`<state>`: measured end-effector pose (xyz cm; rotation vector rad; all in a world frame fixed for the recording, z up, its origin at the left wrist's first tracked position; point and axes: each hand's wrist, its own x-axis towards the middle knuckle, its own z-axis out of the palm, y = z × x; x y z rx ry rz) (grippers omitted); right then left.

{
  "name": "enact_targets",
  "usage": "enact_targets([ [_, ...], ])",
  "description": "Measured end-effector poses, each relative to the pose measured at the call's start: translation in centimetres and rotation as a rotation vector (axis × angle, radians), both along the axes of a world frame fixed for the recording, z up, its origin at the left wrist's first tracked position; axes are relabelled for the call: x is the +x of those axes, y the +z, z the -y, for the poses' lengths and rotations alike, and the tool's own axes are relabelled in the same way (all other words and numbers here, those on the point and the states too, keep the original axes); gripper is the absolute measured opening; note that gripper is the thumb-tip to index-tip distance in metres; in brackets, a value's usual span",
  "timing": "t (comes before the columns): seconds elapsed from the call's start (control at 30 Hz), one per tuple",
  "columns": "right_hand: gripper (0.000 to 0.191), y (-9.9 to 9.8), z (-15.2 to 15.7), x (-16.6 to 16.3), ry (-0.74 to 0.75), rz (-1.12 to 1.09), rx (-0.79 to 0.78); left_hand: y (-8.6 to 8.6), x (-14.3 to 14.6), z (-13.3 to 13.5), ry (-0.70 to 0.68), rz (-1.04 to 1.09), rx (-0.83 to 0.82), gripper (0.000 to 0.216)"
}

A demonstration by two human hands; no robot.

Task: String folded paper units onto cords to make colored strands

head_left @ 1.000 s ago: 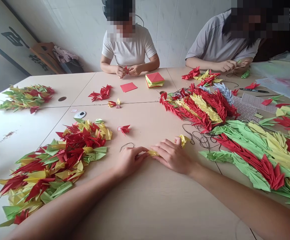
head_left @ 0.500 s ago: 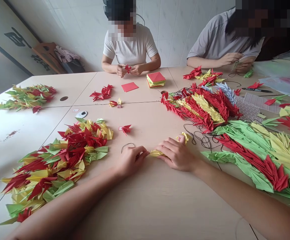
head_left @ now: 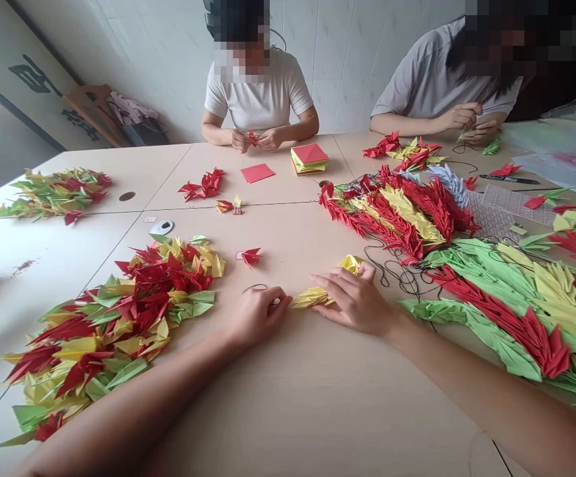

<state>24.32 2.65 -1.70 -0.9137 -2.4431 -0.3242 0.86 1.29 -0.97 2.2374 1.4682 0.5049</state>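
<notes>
My left hand [head_left: 258, 313] is closed in a pinch at the middle of the table, with a loop of black thread [head_left: 254, 287] coming out behind its knuckles. What lies right between its fingertips is mostly hidden. Just to the right, my right hand [head_left: 354, 301] curls over a short string of yellow folded-paper cranes [head_left: 310, 297], gripping it with the fingers. One end of the string points at my left hand, and more yellow paper shows above my right fingers. A single red paper crane [head_left: 250, 258] lies beyond my left hand.
Left of my arm is a mixed crane heap [head_left: 133, 311]; another pile [head_left: 54, 192] lies farther off. Strung green cranes [head_left: 486, 265], strung red cranes [head_left: 392, 225] and tangled black thread [head_left: 402, 275] are at right. Two people sit opposite, near a square-paper stack [head_left: 310, 159].
My right fingers have lifted and shifted slightly, so more of the yellow cranes shows. My left hand has moved slightly left. Another person's fingers have appeared at the left edge.
</notes>
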Motion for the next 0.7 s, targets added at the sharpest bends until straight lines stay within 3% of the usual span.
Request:
enact_targets([
  [0.27, 0.018, 0.2, -0.9, 1.3, -0.063, -0.169, 0.174, 0.4, -0.3, -0.2, 0.156, 0.076, -0.039, 0.027],
  [0.4, 0.026, 0.2, -1.4, 1.7, -0.111, -0.198, 0.136, 0.5, -0.6, -0.1, 0.163, -0.046, 0.037, 0.027],
  [0.53, 0.033, 0.2, -1.9, 1.9, -0.124, -0.159, 0.087, 0.6, -0.7, 0.1, 0.085, -0.097, 0.217, 0.021],
  [0.7, 0.037, 0.4, -1.9, 2.0, -0.07, -0.023, 0.007, 0.5, -0.6, 0.4, -0.128, -0.132, 0.366, 0.042],
])
